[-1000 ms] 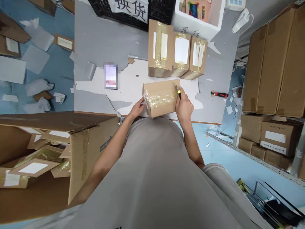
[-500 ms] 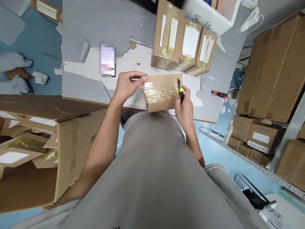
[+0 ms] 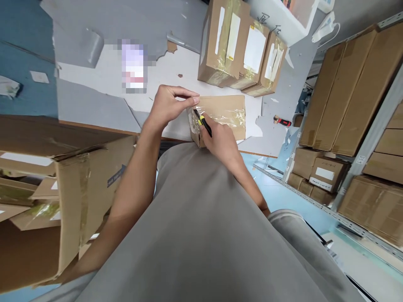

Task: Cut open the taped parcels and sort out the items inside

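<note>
A small cardboard box [image 3: 225, 104] with clear tape across its top rests at the table's near edge, against my body. The thumb and fingers of my left hand [image 3: 170, 105] are pinched together on the box's far left corner. My right hand [image 3: 222, 140] is closed around a black and yellow utility knife [image 3: 205, 125]. The knife's tip points up and left, at the taped left edge of the box, close to my left thumb. Whether the blade has gone through the tape, I cannot tell.
Three taped boxes [image 3: 220, 46] with white labels stand at the back of the table, beside a white foam bin [image 3: 283, 23]. A blurred-out phone [image 3: 134, 65] lies left, a red-handled tool [image 3: 282, 121] right. A large open carton [image 3: 94, 180] is at left; shelves hold cartons [image 3: 352, 96] at right.
My right hand has carried the utility knife from the box's right end to its left edge. My left hand stays on the corner. The whole view has shifted slightly.
</note>
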A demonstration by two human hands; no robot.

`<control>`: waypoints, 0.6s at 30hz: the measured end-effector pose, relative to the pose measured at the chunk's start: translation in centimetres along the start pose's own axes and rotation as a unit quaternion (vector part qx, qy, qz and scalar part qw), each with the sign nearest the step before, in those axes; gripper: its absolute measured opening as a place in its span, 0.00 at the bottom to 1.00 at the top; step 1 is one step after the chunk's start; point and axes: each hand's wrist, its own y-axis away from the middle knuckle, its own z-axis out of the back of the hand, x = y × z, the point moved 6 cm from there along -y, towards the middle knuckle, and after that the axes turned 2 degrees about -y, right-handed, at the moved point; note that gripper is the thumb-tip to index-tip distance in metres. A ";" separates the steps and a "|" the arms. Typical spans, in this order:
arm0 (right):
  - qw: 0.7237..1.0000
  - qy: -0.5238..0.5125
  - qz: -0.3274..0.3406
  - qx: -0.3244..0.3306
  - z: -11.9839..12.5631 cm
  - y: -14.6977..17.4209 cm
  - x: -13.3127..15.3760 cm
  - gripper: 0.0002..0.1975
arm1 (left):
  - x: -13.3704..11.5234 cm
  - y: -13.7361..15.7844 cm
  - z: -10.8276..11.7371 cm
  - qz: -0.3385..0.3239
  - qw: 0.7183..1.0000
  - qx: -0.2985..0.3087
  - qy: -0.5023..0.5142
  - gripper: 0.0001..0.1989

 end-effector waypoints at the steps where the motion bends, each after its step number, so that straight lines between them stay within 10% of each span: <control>1: 1.000 0.009 -0.013 0.003 0.0 0.2 0.4 0.30 | -0.1 0.0 0.0 -0.003 1.000 0.001 0.003 0.15; 18: 0.961 0.100 -0.248 0.068 -1.4 3.4 4.0 0.32 | -0.4 0.9 -0.9 -0.003 1.000 0.010 -0.001 0.06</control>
